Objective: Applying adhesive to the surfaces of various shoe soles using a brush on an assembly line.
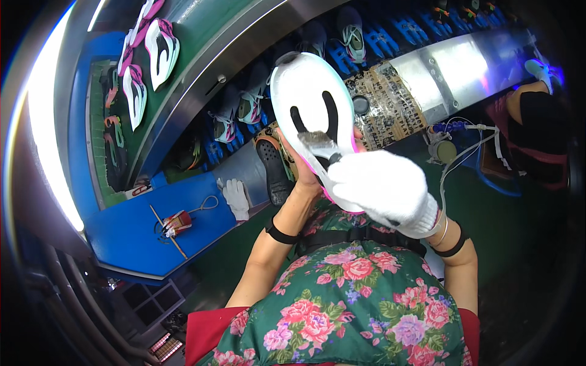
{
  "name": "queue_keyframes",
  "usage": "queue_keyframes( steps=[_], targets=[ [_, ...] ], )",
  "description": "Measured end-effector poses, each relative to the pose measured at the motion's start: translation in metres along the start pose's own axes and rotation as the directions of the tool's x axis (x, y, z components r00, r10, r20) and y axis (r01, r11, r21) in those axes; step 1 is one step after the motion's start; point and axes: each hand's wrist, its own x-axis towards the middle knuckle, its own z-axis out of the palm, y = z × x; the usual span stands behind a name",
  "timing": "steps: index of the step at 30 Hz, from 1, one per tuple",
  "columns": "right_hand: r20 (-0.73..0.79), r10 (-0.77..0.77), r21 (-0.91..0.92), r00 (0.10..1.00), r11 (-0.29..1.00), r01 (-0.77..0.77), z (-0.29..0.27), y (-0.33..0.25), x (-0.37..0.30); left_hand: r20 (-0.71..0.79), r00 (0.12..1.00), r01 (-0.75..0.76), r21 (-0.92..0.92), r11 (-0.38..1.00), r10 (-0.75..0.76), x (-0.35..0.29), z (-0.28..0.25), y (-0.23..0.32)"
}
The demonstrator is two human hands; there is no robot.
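A white shoe sole (308, 79) with a pink and pale-green edge and black curved inlays is held up before me, its underside toward the camera. My bare left hand (303, 171) grips it from the left side, fingers wrapped behind it. In a white knit glove, my right hand (384, 189) closes on a flat brush (318, 144). The bristles lie over the lower part of the sole, by the black inlays. Most of the brush's handle is hidden inside the glove.
On the blue side table (134, 235) lie a white glove (235, 198) and a red container (177, 223) with a stick across it. A green conveyor (201, 21) carries more soles. Shoes (352, 36) stand on blue racks beyond a metal ledge (427, 73). Another person's arm (530, 97) is at right.
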Motion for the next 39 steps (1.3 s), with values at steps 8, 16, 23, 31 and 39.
queue_keyframes(
  steps=[8, 16, 23, 31, 39],
  targets=[
    [-0.102, -0.097, -0.082, 0.990, 0.993, 0.088, -0.005, 0.001, 0.001, -0.066, 0.995, -0.073, -0.035, 0.997, 0.070, 0.008, 0.008, 0.005],
    [-0.253, 0.174, 0.221, 0.952, 0.968, -0.118, 0.000, 0.005, -0.004, 0.136, 0.984, -0.096, -0.159, 0.983, 0.118, 0.015, -0.011, 0.016],
    [-0.134, 0.193, 0.331, 0.972, 0.933, -0.140, 0.002, 0.003, -0.009, 0.249, 0.952, -0.169, -0.051, 0.984, 0.177, 0.028, 0.000, 0.026],
    [-0.189, 0.105, 0.157, 0.976, 0.985, -0.075, 0.008, -0.006, -0.007, 0.306, 0.927, -0.202, -0.075, 0.976, 0.216, 0.035, 0.001, 0.032],
    [-0.169, -0.041, -0.091, 0.985, 0.995, 0.026, 0.014, -0.006, -0.018, 0.287, 0.932, -0.228, -0.017, 0.974, 0.223, 0.035, -0.009, 0.038]
  ],
)
